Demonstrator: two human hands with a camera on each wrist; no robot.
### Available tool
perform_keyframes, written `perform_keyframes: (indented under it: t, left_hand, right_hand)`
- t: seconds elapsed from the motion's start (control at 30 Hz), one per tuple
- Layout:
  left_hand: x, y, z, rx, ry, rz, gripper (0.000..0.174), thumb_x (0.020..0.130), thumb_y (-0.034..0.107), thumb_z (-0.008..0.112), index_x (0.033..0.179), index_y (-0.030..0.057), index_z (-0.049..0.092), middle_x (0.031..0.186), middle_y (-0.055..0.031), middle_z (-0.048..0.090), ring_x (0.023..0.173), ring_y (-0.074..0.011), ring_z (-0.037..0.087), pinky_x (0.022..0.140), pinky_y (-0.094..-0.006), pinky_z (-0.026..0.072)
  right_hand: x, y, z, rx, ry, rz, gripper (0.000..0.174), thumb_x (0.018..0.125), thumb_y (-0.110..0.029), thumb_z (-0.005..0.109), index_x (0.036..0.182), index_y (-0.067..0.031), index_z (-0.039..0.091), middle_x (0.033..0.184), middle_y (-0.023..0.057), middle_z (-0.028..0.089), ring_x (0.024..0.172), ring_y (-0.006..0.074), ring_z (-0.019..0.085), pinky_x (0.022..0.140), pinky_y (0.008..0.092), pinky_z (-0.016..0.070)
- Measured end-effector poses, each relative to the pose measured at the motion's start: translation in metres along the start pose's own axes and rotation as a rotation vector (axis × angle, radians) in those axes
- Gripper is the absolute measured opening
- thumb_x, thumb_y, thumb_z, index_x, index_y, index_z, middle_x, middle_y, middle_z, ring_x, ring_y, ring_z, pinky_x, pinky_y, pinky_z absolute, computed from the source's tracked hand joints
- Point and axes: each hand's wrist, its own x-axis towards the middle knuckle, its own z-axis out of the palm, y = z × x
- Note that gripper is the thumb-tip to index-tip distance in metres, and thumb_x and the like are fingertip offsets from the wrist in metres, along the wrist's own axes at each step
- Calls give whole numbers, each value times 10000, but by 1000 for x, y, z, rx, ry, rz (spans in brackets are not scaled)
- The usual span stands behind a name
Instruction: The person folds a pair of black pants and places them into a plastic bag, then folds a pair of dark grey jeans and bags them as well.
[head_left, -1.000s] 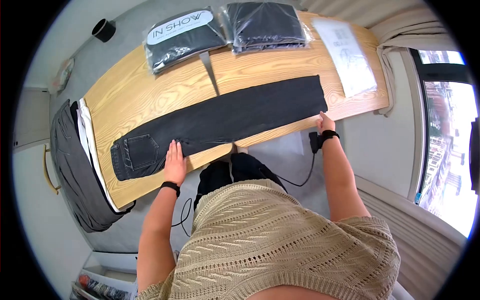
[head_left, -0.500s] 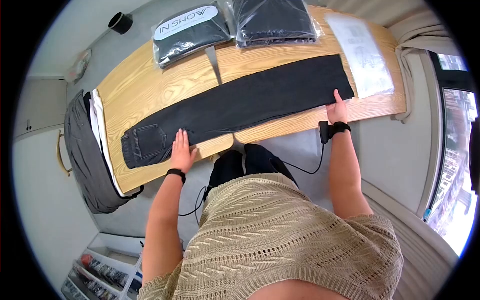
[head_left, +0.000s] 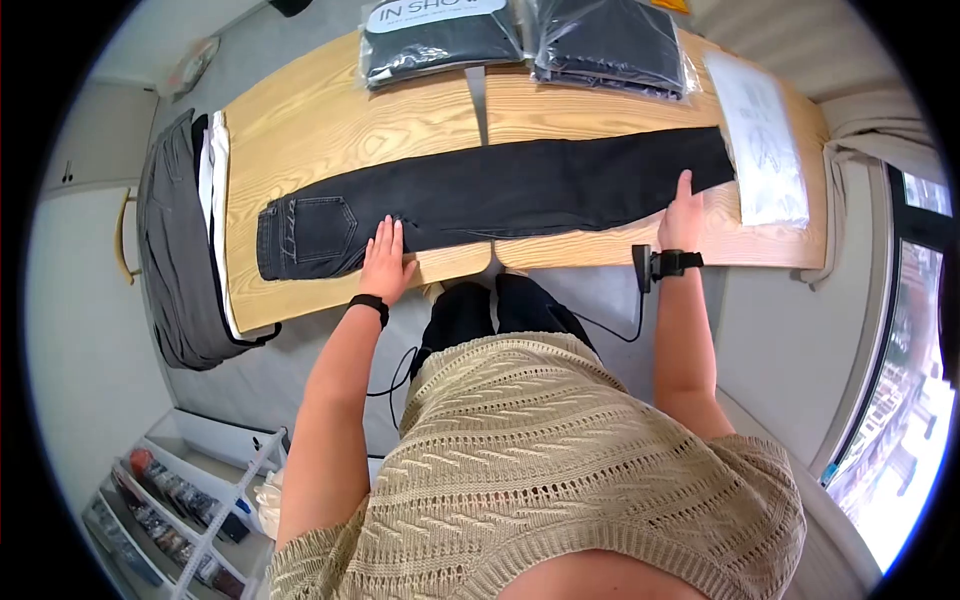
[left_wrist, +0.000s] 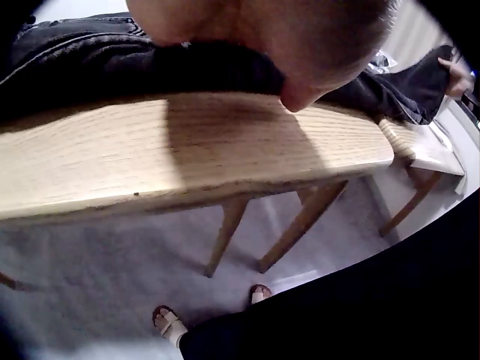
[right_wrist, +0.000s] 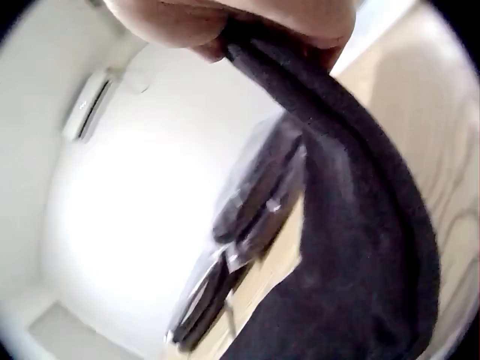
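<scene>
Black jeans [head_left: 520,185], folded lengthwise, lie across the table with the waistband at the left and the leg hems at the right. My left hand [head_left: 385,262] rests on the near edge of the jeans, just right of the back pocket [head_left: 322,228], its fingers straight. At the other end my right hand [head_left: 682,218] pinches the leg near the hem, thumb on top. In the right wrist view the layered cloth [right_wrist: 352,195] hangs in a curve from between the thumb and fingers, lifted off the wood there.
Two plastic-bagged dark garments [head_left: 440,40] [head_left: 610,50] lie along the table's far side. A clear plastic bag [head_left: 760,140] lies at the right. Grey and white clothes [head_left: 185,240] hang over the left edge. A gap [head_left: 479,105] splits the wooden tabletop [head_left: 400,120].
The right hand has shifted from touching the hem corner to gripping the leg end, thumb on top. The left hand stays on the jeans near the pocket. The head view has shifted.
</scene>
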Motion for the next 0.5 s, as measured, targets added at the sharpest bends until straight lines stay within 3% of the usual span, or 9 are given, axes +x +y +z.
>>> perform_keyframes:
  t: [0.07, 0.13, 0.2, 0.27, 0.3, 0.37, 0.5]
  left_hand:
    - [0, -1, 0, -4, -4, 0, 796, 817, 226, 650, 1441, 14, 202, 1507, -188, 191, 1397, -321, 202, 1107, -473, 237]
    - [-4, -6, 4, -2, 22, -3, 794, 812, 234, 653, 1438, 16, 216, 1503, -187, 204, 1394, -317, 213, 1106, -469, 238]
    - [-1, -3, 6, -5, 48, 14, 788, 805, 236, 656, 1434, 18, 235, 1500, -184, 218, 1389, -315, 225, 1104, -467, 242]
    - [0, -4, 5, -5, 59, 8, 788, 800, 241, 659, 1432, 18, 245, 1498, -181, 224, 1387, -312, 232, 1100, -465, 247]
    - [-1, -3, 4, -10, 60, 12, 786, 800, 246, 658, 1431, 19, 248, 1498, -180, 225, 1387, -311, 233, 1100, -465, 248]
    - [-1, -5, 7, 3, 54, 17, 783, 802, 261, 655, 1430, 24, 253, 1499, -177, 226, 1386, -306, 237, 1100, -459, 250]
    - [-4, -7, 6, -16, 71, 22, 773, 808, 254, 644, 1435, 34, 248, 1503, -167, 219, 1384, -300, 243, 1102, -446, 253]
  right_hand:
    - [-21, -71, -28, 676, 71, 182, 488, 949, -250, 496, 1288, 89, 408, 1157, 208, 560, 1030, 285, 562, 884, 341, 446]
    - [-62, -147, -47, 811, 105, -14, 472, 907, -159, 520, 1306, 65, 402, 1337, 241, 440, 1161, 335, 504, 911, 408, 422]
    - [-84, -184, -3, 845, 101, -358, 507, 854, -115, 564, 1321, 16, 417, 1381, 192, 422, 1272, 304, 422, 1009, 394, 364]
    - [-112, -207, 37, 328, 60, -737, 561, 821, -127, 601, 1345, -47, 419, 1419, 138, 391, 1341, 267, 332, 1093, 397, 265]
    - [-122, -213, 63, 252, -63, -796, 601, 805, -118, 616, 1365, -73, 402, 1434, 124, 374, 1347, 266, 320, 1098, 409, 252]
    - [-136, -207, 120, 121, -233, -834, 647, 789, -130, 633, 1386, -125, 384, 1459, 74, 350, 1365, 239, 295, 1106, 418, 231]
    - [-135, -209, 117, 44, -189, -863, 572, 812, -141, 617, 1354, -144, 434, 1445, 65, 377, 1354, 234, 314, 1104, 423, 234]
